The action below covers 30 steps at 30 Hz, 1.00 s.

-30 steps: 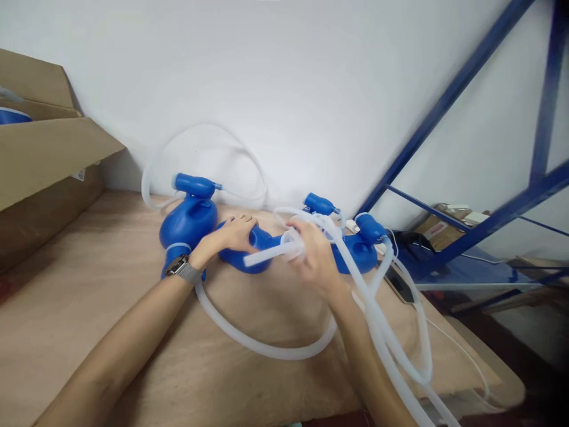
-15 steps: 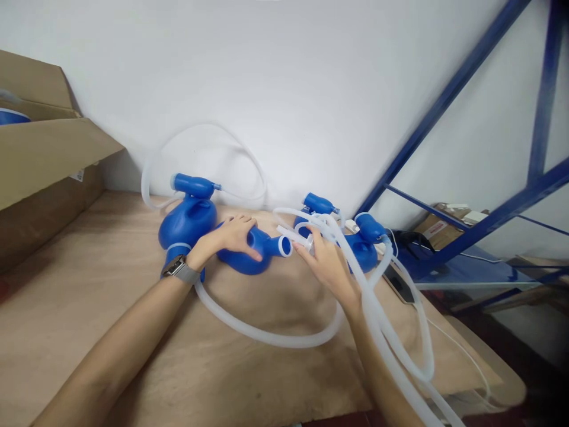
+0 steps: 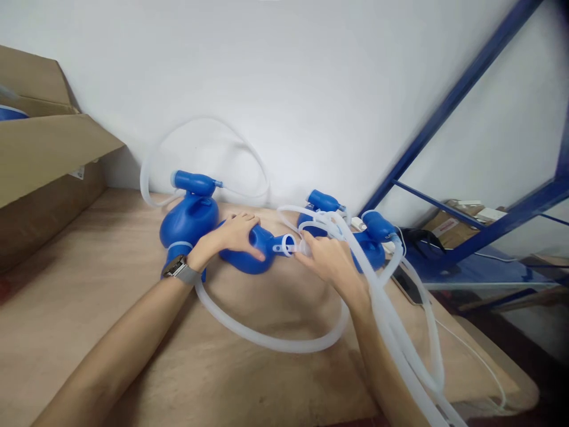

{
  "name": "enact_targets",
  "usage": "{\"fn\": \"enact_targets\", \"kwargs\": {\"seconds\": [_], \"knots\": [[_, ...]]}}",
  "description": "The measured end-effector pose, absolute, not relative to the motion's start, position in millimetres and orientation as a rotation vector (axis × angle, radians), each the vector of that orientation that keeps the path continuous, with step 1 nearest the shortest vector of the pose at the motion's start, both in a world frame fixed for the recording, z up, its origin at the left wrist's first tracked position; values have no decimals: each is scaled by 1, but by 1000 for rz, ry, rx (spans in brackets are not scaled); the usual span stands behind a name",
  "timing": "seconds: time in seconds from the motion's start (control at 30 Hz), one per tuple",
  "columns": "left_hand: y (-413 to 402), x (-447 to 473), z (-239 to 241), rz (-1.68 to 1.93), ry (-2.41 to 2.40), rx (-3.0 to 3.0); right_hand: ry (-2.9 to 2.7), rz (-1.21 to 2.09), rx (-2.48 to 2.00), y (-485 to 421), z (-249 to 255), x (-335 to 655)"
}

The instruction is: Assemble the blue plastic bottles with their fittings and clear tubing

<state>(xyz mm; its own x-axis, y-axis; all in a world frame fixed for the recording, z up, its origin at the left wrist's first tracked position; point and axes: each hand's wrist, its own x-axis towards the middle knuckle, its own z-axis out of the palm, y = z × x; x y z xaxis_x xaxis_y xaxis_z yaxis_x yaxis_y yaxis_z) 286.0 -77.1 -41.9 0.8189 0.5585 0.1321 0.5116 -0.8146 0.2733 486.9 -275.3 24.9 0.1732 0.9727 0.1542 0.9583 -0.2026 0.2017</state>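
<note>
A blue plastic bottle (image 3: pixel 246 261) lies on its side on the wooden table, its white-rimmed mouth facing right. My left hand (image 3: pixel 240 234) is wrapped over its body, thumb on the near side. Between the thumb and fingers of my right hand (image 3: pixel 326 255) is a translucent white tube fitting (image 3: pixel 301 248). Its narrow end meets the bottle's mouth and overlaps the neck; how deep it sits I cannot tell. Translucent hoses (image 3: pixel 355 255) loop beside and over my right forearm.
Another blue bottle with a blue cup-shaped head (image 3: pixel 189 219) stands at left, its hose arched against the wall. More blue bottles (image 3: pixel 371 252) stand at right near a phone (image 3: pixel 406 284). An open cardboard box (image 3: pixel 48 154) is at far left, a blue metal frame (image 3: pixel 444 107) at right.
My right hand has brought the white tube fitting level with the bottle's mouth, and its tip now overlaps the rim and neck. My left hand keeps its hold. The view has shifted slightly.
</note>
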Motion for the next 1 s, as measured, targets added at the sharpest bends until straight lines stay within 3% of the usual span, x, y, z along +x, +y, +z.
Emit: {"fn": "enact_targets", "kwargs": {"seconds": [0.23, 0.4, 0.8, 1.0], "knots": [[-82, 282, -37, 305, 808, 2773, 1917, 623, 2500, -300, 44, 484], [-81, 283, -38, 311, 812, 2772, 1821, 620, 2526, -303, 46, 469], [-78, 280, -39, 310, 707, 2871, 2247, -356, 2386, -265, 17, 482], [-94, 285, -33, 339, 761, 2961, 2231, -461, 2512, -264, 6, 484]]}}
